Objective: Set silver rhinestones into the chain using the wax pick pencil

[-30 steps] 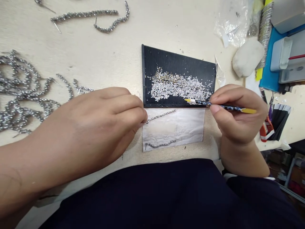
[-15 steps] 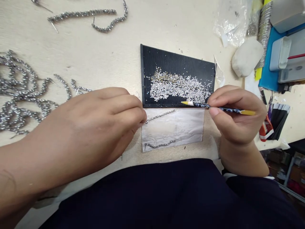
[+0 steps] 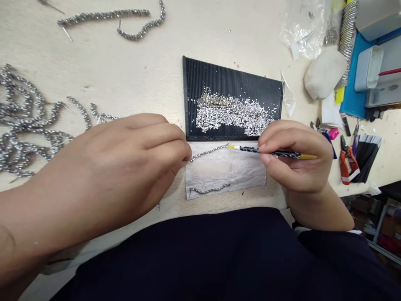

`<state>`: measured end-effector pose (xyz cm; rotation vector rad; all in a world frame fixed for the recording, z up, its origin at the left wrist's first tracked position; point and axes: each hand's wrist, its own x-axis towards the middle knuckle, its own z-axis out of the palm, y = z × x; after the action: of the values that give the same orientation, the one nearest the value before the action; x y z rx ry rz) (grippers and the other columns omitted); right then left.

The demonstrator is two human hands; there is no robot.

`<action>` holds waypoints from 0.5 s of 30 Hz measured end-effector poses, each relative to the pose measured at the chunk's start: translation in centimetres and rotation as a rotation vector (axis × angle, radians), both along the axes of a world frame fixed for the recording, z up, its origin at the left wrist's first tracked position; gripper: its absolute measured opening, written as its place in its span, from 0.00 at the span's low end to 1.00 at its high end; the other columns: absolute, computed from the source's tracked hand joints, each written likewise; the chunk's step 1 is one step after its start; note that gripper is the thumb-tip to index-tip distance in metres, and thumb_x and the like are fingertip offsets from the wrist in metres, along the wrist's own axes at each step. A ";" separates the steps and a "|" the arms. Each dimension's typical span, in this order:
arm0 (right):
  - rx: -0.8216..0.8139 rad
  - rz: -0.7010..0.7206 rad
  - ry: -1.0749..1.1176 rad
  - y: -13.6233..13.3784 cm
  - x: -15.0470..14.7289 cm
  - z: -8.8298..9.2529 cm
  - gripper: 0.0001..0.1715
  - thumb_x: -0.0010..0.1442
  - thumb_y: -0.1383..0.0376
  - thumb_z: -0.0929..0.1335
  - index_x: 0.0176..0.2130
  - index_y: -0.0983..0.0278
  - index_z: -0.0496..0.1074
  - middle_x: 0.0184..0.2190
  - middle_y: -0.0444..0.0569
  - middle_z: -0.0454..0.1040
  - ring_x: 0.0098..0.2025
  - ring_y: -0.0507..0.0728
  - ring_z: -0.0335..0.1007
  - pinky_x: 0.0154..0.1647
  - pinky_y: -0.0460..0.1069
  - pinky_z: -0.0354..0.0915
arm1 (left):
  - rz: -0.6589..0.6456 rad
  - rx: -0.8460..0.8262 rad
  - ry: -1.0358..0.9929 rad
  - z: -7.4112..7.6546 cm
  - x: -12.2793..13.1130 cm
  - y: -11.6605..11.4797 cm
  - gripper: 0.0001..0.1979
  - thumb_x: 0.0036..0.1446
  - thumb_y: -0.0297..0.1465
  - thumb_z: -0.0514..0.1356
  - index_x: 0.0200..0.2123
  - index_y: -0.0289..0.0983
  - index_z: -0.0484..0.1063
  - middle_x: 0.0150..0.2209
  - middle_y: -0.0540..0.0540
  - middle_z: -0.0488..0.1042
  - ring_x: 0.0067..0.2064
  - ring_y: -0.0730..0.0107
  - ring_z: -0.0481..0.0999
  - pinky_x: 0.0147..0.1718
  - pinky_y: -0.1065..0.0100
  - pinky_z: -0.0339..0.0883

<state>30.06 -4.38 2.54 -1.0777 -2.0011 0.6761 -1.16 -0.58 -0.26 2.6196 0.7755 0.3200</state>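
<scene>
Pinched at its left end by my left hand (image 3: 147, 154), a thin rhinestone chain (image 3: 209, 152) slants across a white sheet (image 3: 247, 169). My right hand (image 3: 296, 154) grips a dark patterned pencil-like stick (image 3: 253, 149) with yellow ends. Its pale yellow tip is at the right end of the chain. A second, wavy chain (image 3: 209, 190) lies lower on the sheet. Above the sheet stands a black ridged tray (image 3: 244, 77) with many loose tiny rhinestones (image 3: 232, 110) spread on it. The tips of my left fingers are partly hidden.
A heap of finished-looking sparkling chains (image 3: 28, 117) lies at left, with two more strands (image 3: 106, 16) at the top. Orange-handled pliers (image 3: 346, 163), a whitish lump (image 3: 324, 75), a plastic bag (image 3: 302, 29) and a blue tray (image 3: 354, 79) occupy the right side.
My right hand has moved left and slightly down, bringing the stick's tip from the tray's lower edge to the chain's right end. My left hand keeps its pinch almost in place.
</scene>
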 end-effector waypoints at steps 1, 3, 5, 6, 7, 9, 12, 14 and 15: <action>-0.002 -0.005 0.001 0.0 0.0 0.0 0.10 0.59 0.72 0.75 0.37 0.56 0.83 0.30 0.45 0.83 0.30 0.56 0.80 0.27 0.51 0.76 | -0.004 -0.001 0.001 0.0 0.0 0.0 0.24 0.79 0.35 0.43 0.35 0.45 0.75 0.39 0.49 0.81 0.43 0.55 0.79 0.43 0.52 0.71; -0.009 -0.008 0.004 0.0 -0.1 0.0 0.09 0.59 0.72 0.75 0.37 0.57 0.83 0.30 0.45 0.83 0.30 0.56 0.80 0.28 0.51 0.77 | -0.005 0.004 -0.007 -0.1 -0.1 0.0 0.23 0.79 0.35 0.44 0.36 0.44 0.75 0.40 0.48 0.81 0.43 0.54 0.79 0.42 0.52 0.70; -0.011 -0.009 0.007 0.0 -0.1 0.0 0.09 0.59 0.72 0.75 0.37 0.57 0.82 0.30 0.45 0.83 0.31 0.56 0.80 0.29 0.51 0.77 | -0.002 0.007 -0.016 -0.2 -0.2 0.0 0.22 0.79 0.35 0.45 0.36 0.44 0.75 0.40 0.48 0.81 0.43 0.54 0.79 0.43 0.52 0.70; -0.006 -0.008 0.009 0.0 -0.1 -0.1 0.10 0.59 0.73 0.75 0.38 0.57 0.82 0.30 0.45 0.83 0.31 0.56 0.80 0.29 0.51 0.77 | 0.001 0.004 -0.014 -0.2 -0.2 0.0 0.22 0.79 0.35 0.45 0.36 0.44 0.75 0.40 0.48 0.81 0.43 0.54 0.79 0.43 0.52 0.70; -0.001 -0.009 0.011 0.0 -0.1 -0.1 0.10 0.59 0.72 0.75 0.38 0.57 0.82 0.31 0.45 0.83 0.31 0.56 0.80 0.28 0.51 0.76 | 0.006 0.000 -0.012 -0.3 -0.2 -0.1 0.22 0.79 0.36 0.44 0.36 0.45 0.75 0.40 0.48 0.81 0.43 0.54 0.79 0.43 0.52 0.70; 0.008 -0.019 0.012 0.0 -0.1 -0.1 0.10 0.59 0.72 0.75 0.38 0.56 0.83 0.31 0.45 0.83 0.30 0.56 0.80 0.28 0.52 0.76 | 0.011 -0.006 -0.002 -0.3 -0.2 -0.1 0.23 0.79 0.36 0.44 0.36 0.45 0.74 0.39 0.49 0.81 0.43 0.55 0.79 0.43 0.52 0.70; 0.009 -0.063 0.032 -0.2 0.1 -0.2 0.11 0.59 0.72 0.76 0.39 0.56 0.83 0.31 0.45 0.83 0.31 0.57 0.80 0.29 0.53 0.75 | 0.006 0.011 0.003 -0.2 -0.2 -0.1 0.22 0.79 0.35 0.44 0.37 0.45 0.74 0.40 0.49 0.81 0.44 0.55 0.79 0.42 0.52 0.70; 0.025 -0.119 0.064 -0.4 0.3 -0.3 0.11 0.58 0.72 0.77 0.38 0.57 0.83 0.31 0.46 0.83 0.32 0.58 0.79 0.30 0.54 0.74 | -0.009 0.028 -0.007 -0.2 -0.3 -0.1 0.19 0.79 0.33 0.46 0.39 0.44 0.74 0.41 0.48 0.81 0.45 0.55 0.78 0.44 0.51 0.72; 0.032 -0.154 0.072 -0.4 0.4 -0.3 0.10 0.58 0.72 0.76 0.38 0.57 0.82 0.31 0.46 0.82 0.32 0.58 0.79 0.30 0.54 0.74 | -0.015 0.035 -0.014 -0.2 -0.3 -0.1 0.18 0.79 0.32 0.46 0.40 0.43 0.74 0.42 0.47 0.80 0.45 0.55 0.78 0.44 0.51 0.73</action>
<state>30.44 -4.79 2.24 -1.1587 -1.8405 0.5914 -1.45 -0.67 -0.49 2.6519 0.7519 0.3508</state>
